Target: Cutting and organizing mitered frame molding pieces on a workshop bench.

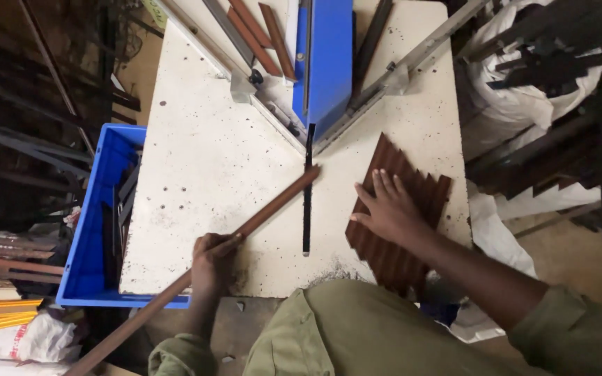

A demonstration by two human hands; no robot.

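Note:
My left hand [210,263] grips a long brown moulding strip [266,209] that runs diagonally from the lower left up to the black slot [307,202] in the middle of the white speckled table [210,153]. The strip's far end touches the slot just below the blue cutter head [325,56]. My right hand [387,207] lies flat, fingers spread, on a pile of short brown cut pieces [412,188] laid side by side at the table's right edge.
A blue plastic crate [88,237] with dark strips stands left of the table. Metal fences [412,59] form a V around the cutter, with brown strips [259,35] behind. White sacks and dark mouldings [545,69] crowd the right side. Yellow strips [1,313] lie lower left.

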